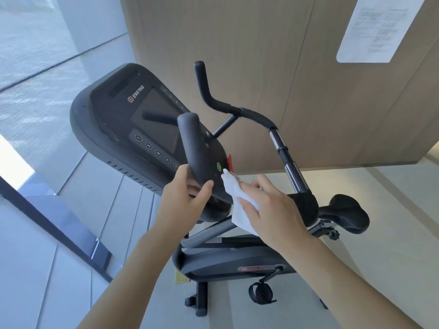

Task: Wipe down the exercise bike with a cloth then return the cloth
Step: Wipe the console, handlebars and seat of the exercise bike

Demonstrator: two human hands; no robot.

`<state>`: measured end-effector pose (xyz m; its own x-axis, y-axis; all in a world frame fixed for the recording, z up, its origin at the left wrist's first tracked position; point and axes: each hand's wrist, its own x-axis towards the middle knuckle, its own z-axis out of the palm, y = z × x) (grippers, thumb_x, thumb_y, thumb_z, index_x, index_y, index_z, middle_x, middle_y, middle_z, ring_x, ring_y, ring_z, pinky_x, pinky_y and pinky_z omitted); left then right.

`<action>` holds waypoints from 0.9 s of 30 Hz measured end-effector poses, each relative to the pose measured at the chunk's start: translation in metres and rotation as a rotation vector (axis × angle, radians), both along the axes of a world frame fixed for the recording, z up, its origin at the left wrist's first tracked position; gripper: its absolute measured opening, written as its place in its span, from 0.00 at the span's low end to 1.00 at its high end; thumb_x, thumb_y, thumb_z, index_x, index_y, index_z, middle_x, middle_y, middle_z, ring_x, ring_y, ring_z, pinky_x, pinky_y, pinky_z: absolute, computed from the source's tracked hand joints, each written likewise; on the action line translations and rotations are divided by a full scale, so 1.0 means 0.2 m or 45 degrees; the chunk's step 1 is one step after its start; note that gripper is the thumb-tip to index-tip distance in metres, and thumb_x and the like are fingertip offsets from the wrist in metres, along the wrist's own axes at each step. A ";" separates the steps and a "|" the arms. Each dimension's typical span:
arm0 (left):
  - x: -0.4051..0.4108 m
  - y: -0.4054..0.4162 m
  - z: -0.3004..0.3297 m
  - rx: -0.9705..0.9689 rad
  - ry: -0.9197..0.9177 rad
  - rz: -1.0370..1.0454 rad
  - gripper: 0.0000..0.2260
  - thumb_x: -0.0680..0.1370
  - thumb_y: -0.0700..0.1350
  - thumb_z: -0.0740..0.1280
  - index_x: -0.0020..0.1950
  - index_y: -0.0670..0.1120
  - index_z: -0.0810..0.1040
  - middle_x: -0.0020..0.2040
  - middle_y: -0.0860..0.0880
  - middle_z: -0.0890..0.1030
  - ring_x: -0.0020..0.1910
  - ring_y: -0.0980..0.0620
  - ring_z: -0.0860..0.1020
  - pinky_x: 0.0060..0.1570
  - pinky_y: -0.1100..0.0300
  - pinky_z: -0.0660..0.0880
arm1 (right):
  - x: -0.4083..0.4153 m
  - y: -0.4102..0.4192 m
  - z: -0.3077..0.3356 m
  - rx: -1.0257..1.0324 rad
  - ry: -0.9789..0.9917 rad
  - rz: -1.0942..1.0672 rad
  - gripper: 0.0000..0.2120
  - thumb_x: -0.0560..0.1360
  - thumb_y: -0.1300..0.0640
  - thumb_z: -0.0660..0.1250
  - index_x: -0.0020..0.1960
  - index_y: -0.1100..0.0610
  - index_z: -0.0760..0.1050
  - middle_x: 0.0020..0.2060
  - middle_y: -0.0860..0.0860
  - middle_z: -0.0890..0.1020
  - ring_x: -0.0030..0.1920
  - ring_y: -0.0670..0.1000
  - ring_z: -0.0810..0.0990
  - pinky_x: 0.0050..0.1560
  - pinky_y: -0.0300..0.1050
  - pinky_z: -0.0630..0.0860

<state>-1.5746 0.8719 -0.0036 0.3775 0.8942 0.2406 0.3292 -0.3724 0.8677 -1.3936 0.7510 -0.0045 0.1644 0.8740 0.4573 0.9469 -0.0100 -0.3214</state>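
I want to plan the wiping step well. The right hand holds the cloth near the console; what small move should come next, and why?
Probably slide the white cloth up over the console face: the right hand has its tip at the lower edge by the green button, while the left hand steadies the handlebar grip.

wall: tan wood panels (237, 67) ahead of me | notice: white sheet (373, 27) on that wall, upper right | window: big glass pane (47, 67) left of wall, daylight | floor: grey tiles (59, 269) below
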 end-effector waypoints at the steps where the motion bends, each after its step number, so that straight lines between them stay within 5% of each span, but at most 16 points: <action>1: -0.03 -0.01 0.00 0.004 0.063 0.031 0.07 0.81 0.54 0.70 0.50 0.52 0.77 0.40 0.55 0.86 0.39 0.59 0.83 0.39 0.61 0.77 | 0.03 -0.03 0.00 -0.016 -0.007 -0.004 0.16 0.83 0.52 0.65 0.70 0.44 0.77 0.43 0.44 0.68 0.34 0.48 0.70 0.32 0.36 0.69; 5: -0.12 -0.08 0.05 0.134 0.068 0.116 0.19 0.83 0.56 0.65 0.35 0.50 0.79 0.32 0.56 0.84 0.33 0.59 0.82 0.37 0.63 0.72 | 0.11 -0.10 0.03 0.095 0.146 -0.050 0.12 0.83 0.47 0.61 0.64 0.40 0.78 0.45 0.43 0.71 0.38 0.47 0.76 0.35 0.40 0.73; 10: -0.09 -0.06 0.10 0.109 -0.037 0.069 0.11 0.83 0.49 0.67 0.40 0.53 0.80 0.37 0.54 0.85 0.39 0.54 0.85 0.43 0.59 0.79 | -0.01 0.11 0.08 0.191 0.204 -0.036 0.18 0.84 0.49 0.64 0.74 0.41 0.73 0.48 0.46 0.72 0.41 0.52 0.77 0.41 0.51 0.78; 17: -0.11 -0.02 0.09 0.233 0.013 0.029 0.08 0.82 0.43 0.69 0.46 0.56 0.80 0.42 0.58 0.85 0.46 0.55 0.84 0.44 0.70 0.77 | -0.05 0.11 -0.03 0.099 -0.013 0.088 0.19 0.82 0.54 0.65 0.72 0.42 0.76 0.46 0.47 0.69 0.39 0.49 0.68 0.32 0.45 0.73; 23: -0.05 -0.16 0.09 0.490 0.144 -0.214 0.07 0.81 0.41 0.68 0.52 0.52 0.81 0.46 0.60 0.83 0.49 0.57 0.82 0.50 0.59 0.80 | 0.15 -0.05 -0.07 0.052 -0.002 0.041 0.24 0.81 0.58 0.69 0.72 0.38 0.74 0.42 0.46 0.69 0.32 0.52 0.71 0.29 0.46 0.73; 27: -0.01 -0.21 0.08 0.665 0.253 -0.285 0.06 0.81 0.39 0.69 0.55 0.48 0.82 0.51 0.56 0.82 0.54 0.55 0.79 0.51 0.60 0.77 | 0.17 -0.05 -0.02 0.032 -0.027 -0.067 0.18 0.81 0.51 0.63 0.69 0.36 0.74 0.42 0.45 0.69 0.33 0.49 0.72 0.30 0.36 0.64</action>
<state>-1.5767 0.8299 0.0125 0.6258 0.5703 0.5321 0.3305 -0.8118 0.4814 -1.3605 0.7404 -0.0088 0.2000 0.8525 0.4829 0.9519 -0.0524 -0.3018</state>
